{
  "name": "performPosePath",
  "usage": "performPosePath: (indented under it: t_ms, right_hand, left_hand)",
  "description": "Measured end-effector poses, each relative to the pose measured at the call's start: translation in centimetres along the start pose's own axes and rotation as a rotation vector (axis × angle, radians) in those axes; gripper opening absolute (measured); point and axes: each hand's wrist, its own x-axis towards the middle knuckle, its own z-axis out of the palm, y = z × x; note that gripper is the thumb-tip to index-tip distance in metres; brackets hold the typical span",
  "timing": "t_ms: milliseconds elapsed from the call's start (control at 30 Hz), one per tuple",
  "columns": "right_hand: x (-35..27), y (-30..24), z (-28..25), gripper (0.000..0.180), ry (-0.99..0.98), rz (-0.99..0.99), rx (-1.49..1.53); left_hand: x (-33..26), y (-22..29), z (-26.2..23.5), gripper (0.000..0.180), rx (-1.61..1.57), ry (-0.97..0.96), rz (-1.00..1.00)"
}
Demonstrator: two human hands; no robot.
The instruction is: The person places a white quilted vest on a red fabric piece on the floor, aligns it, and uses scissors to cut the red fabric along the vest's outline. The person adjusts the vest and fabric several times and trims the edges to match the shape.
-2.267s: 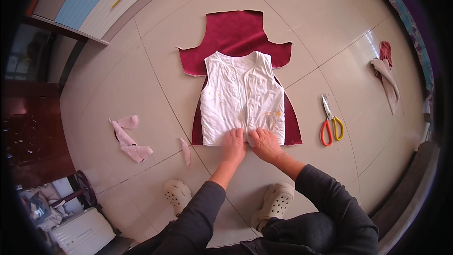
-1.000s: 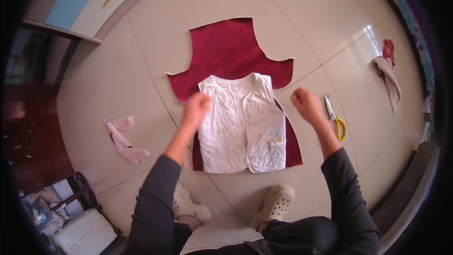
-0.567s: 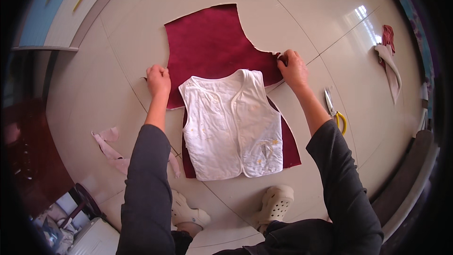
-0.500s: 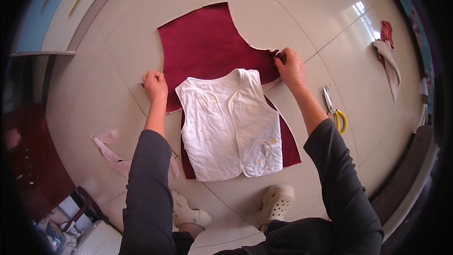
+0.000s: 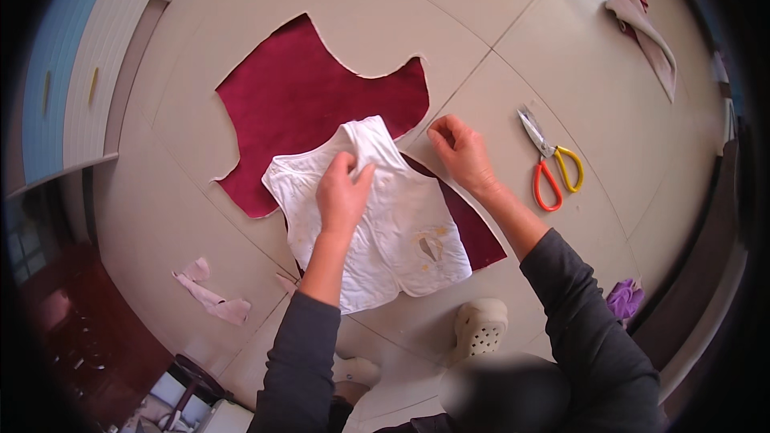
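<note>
A person crouches over the tiled floor (image 5: pixel 561 48), where a dark red piece of cloth (image 5: pixel 321 96) lies spread flat. On top of its near part lies a white sleeveless vest (image 5: pixel 401 232), and its upper edge is bunched and lifted. The left hand (image 5: pixel 343 192) rests on the vest with fingers curled, gripping this raised fold. The right hand (image 5: pixel 461 152) is just beside the vest's right shoulder, fingers half bent, the tips pressing the edge of the red cloth – if it pinches anything, I cannot tell. Scissors with orange and yellow handles (image 5: pixel 549 164) lie near the right hand. Pale pink scraps (image 5: pixel 210 293) lie toward the left side, well apart from the vest.
</note>
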Motion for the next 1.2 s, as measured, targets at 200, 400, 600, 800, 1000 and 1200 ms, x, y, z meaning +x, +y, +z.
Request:
performPosePath:
  t_ms: [200, 400, 600, 800, 1000, 1200]
  right_hand:
    - [-0.5, 1.0, -0.5, 0.013, -0.038, 0.007, -0.017]
    - [-0.6, 0.8, -0.6, 0.012, -0.056, -0.020, -0.026]
    - [-1.9, -1.8, -0.5, 0.011, -0.101, -0.125, -0.067]
    - [-4.1, -3.2, 1.8, 0.025, -0.212, -0.496, -0.339]
    - [-4.6, -3.8, 3.5, 0.023, -0.234, -0.692, -0.326]
    - [-3.0, -5.6, 4.7, 0.033, -0.214, -0.645, -0.341]
  left_hand:
    - [-0.2, -2.4, -0.9, 0.023, -0.246, 0.012, -0.254]
    - [0.3, 0.1, -0.5, 0.036, 0.318, 0.131, -0.030]
    - [3.2, 2.8, -1.1, 0.035, 0.029, 0.096, 0.078]
    - [5.6, 0.2, 2.2, 0.031, 0.165, 0.106, 0.160]
    - [5.4, 1.2, 0.8, 0.039, -0.210, 0.073, -0.019]
    - [-0.3, -6.6, -6.1, 0.030, -0.108, 0.589, -0.243]
